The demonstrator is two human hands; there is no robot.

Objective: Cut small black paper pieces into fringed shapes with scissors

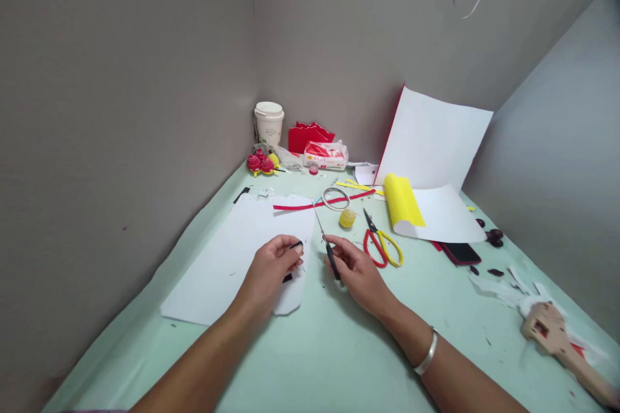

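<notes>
My left hand (277, 264) is closed in a pinch on a small black paper piece (296, 244). It hovers over a sheet of white paper (213, 271), and a second black scrap (287, 278) lies under its fingers. Between the fingers of my right hand (356, 268) is a black-handled tool (332, 261) with a long thin metal shaft pointing away from me; its exact kind is not clear. Just right of that hand lie scissors (382, 245) with one red and one yellow handle. Beyond it sits a small yellow coil (347, 219).
A red strip (295, 208) and a tape ring (336, 198) lie farther back. At the rear stand a white cup (269, 122) and a tissue pack (326, 156). To the right are yellow corrugated paper (403, 201), a phone (461, 253) and a glue gun (549, 329).
</notes>
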